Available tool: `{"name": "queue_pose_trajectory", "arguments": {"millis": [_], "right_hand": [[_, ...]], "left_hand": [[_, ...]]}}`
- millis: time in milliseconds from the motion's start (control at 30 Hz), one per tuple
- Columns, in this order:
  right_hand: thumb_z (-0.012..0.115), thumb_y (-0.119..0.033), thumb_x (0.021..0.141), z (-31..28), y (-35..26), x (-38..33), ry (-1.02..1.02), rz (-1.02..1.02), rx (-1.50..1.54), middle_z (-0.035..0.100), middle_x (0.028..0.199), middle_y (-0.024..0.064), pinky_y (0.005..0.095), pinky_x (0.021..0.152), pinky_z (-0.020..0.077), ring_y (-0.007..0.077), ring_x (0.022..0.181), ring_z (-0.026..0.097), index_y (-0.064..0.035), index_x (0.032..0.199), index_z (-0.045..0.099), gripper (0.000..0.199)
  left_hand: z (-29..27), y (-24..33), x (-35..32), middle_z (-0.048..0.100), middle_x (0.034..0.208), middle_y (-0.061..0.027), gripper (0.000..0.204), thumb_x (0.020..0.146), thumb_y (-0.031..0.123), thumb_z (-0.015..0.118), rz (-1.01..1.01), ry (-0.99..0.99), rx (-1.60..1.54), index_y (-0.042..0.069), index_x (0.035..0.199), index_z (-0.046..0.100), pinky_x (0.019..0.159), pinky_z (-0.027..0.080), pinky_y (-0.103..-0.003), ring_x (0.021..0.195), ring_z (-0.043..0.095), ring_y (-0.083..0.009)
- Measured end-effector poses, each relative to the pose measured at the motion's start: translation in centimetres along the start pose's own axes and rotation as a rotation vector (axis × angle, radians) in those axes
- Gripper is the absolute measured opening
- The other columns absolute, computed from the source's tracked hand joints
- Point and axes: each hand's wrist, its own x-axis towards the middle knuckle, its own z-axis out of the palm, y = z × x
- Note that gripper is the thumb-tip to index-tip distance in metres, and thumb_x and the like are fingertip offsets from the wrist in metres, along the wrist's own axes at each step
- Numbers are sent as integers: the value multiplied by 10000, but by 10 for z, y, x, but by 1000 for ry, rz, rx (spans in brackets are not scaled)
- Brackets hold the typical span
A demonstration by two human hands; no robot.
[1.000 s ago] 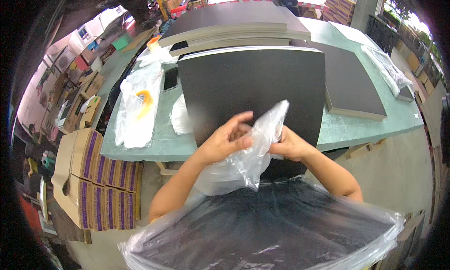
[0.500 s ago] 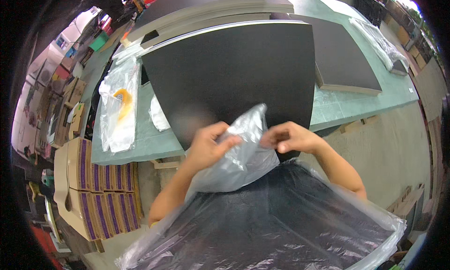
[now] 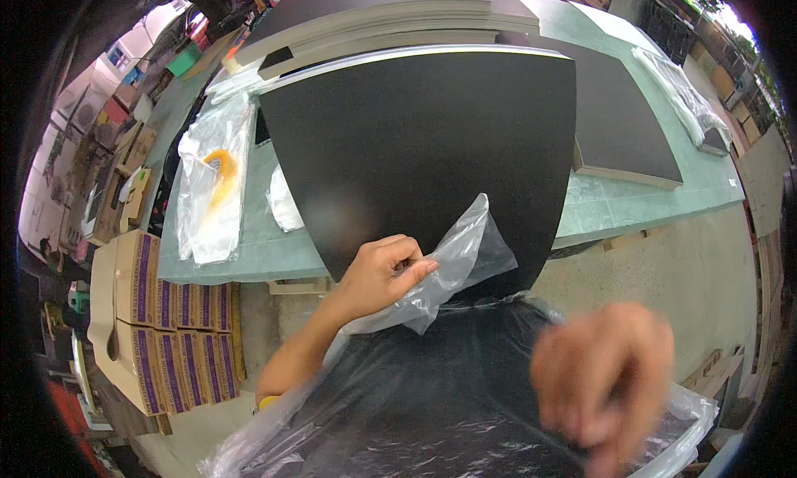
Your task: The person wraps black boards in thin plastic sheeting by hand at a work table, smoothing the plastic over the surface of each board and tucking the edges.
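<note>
Ahead of our hands lies the big black panel (image 3: 432, 146) on the green table (image 3: 631, 204). Below them spreads a bagged dark sheet (image 3: 432, 403). Our left hand (image 3: 378, 270) pinches the clear plastic bag (image 3: 452, 262); our right hand (image 3: 610, 378), blurred, seems open and holds nothing.

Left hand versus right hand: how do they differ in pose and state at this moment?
The left hand is sharp and pinches a clear plastic bag at the near edge of the black panel; the right hand is blurred and grips nothing visible. The left hand is curled shut, the right hand spread with fingers pointing down. The left hand sits over the panel, the right hand lower, over the plastic-wrapped dark sheet. Both are bare.
</note>
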Motion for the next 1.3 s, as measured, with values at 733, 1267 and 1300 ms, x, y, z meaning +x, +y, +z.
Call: {"name": "queue_pose_trajectory", "arguments": {"millis": [733, 1267, 1300], "right_hand": [[510, -367, 831, -51, 72, -49, 39, 615, -1116, 548, 881, 127, 342, 710, 432, 251, 838, 534, -7, 951, 553, 382], [745, -159, 643, -58, 111, -58, 176, 980, -98, 571, 994, 68, 302, 847, 404, 154, 931, 519, -12, 1077, 510, 515], [736, -183, 658, -58, 112, -59, 254, 835, -130, 582, 980, 74, 297, 835, 410, 149, 921, 524, 0, 1052, 531, 480]], "left_hand": [[1, 16, 1, 538, 682, -53, 225, 745, 225, 650, 116, 218, -36, 19, 688, 579, 561, 384, -258, 633, 493, -135], [-8, -18, 6, 538, 693, -22, 314, 693, 1, 666, 26, 287, -352, 35, 939, 473, 556, 400, -203, 634, 504, -61], [-8, -17, 6, 540, 695, -23, 303, 689, 2, 669, 49, 301, -286, 35, 925, 481, 557, 402, -209, 634, 505, -65]]}}
